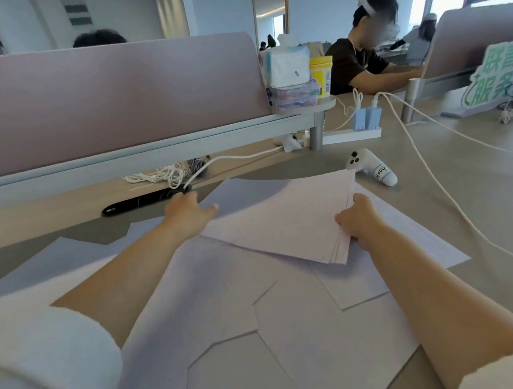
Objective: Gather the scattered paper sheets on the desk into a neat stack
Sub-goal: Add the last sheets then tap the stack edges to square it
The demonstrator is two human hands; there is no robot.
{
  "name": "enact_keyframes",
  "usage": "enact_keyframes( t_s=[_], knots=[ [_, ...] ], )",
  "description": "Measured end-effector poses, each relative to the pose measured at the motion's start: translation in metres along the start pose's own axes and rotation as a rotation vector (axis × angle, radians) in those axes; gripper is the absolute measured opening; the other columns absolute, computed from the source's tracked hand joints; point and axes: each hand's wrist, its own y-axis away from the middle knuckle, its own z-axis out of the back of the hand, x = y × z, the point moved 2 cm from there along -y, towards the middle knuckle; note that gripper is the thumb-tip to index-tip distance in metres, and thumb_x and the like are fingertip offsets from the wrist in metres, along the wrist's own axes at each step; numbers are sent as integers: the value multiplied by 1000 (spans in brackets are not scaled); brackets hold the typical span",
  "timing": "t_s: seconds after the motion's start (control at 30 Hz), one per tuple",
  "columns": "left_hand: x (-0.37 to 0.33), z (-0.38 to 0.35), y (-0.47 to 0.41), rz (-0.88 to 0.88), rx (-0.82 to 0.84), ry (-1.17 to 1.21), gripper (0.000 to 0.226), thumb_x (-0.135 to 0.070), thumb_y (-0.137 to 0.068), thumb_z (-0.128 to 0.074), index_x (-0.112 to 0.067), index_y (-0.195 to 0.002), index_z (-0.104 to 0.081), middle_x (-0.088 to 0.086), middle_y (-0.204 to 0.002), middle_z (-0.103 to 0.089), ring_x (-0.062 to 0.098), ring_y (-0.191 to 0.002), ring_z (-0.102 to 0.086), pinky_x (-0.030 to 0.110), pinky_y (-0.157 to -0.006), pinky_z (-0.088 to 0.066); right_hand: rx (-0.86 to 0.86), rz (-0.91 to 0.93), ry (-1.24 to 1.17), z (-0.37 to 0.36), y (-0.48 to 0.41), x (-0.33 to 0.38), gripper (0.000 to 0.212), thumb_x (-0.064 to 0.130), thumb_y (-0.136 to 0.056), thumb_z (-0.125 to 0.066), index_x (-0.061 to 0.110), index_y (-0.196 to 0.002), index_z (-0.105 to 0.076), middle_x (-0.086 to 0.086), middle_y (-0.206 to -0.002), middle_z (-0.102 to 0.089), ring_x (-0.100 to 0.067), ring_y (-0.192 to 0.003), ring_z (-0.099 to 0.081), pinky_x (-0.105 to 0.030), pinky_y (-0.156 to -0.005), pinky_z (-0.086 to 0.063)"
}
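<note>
— Two hands out; what has each got?
— The right hand [356,219] grips the right edge of the gathered stack [282,220], thumb on top, fingers curled under. The left hand [188,212] is flat, fingers straight, at the far edge of the loose sheets [227,291].
— And around them?
— Those sheets overlap across the tan bench [485,203]. A white controller [371,167] and a cable [428,171] lie beyond, a mauve divider [108,95] stands behind, and a person [358,59] sits past it.
— How does the stack lie?
— Mid-bench, over the loose sheets, long axis roughly left to right, skewed, far right corner toward the controller.
</note>
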Motion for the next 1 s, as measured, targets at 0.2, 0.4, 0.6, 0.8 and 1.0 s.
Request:
enact_keyframes(
  t_s=[0.2, 0.4, 0.6, 0.8, 1.0],
  knots=[
    [26, -6, -37, 162, 62, -87, 40, -29, -95, -47, 5, -112, -60, 23, -120, -60, 35, -109, -57, 34, -90, -45, -56, -48, -9, 2, 12, 11, 10, 8, -86, -52, 6, -96, -53, -6, -74, -47, -21, -83, -46, -29, -74, -41],
    [17, -14, -41, 154, 42, -134, 49, -41, -90, -55, 0, -119, -56, 18, -124, -58, 33, -116, -54, 35, -97, -40, -53, -125, -294, -1, 23, 20, 7, 12, -89, -52, 10, -88, -46, -1, -68, -38, -14, -57, -36, -24, -52, -33],
    [27, -24, -42, 180, 40, -187, 85, -66, -73, -62, -4, -129, -47, 18, -137, -46, 37, -127, -41, 41, -101, -36, -64, -189, -526, -1, 18, 12, 26, 13, -89, -57, 9, -113, -46, -3, -69, -38, -19, -61, -39, -27, -56, -34],
    [25, -19, -43, 228, 1, -128, 74, -58, -81, -60, 0, -126, -50, 22, -138, -44, 36, -132, -35, 39, -106, -30, -17, -259, -625, 4, 12, 9, 17, 8, -86, -58, 8, -99, -47, -9, -77, -46, -24, -75, -51, -34, -67, -47],
    [22, -15, -48, 197, 32, -79, 62, -50, -84, -61, 0, -120, -54, 18, -129, -55, 36, -119, -50, 37, -99, -41, 119, -142, -420, -10, 17, 12, 27, 23, -88, -61, 9, -110, -58, -12, -104, -64, -29, -90, -61, -39, -82, -50]
  ],
)
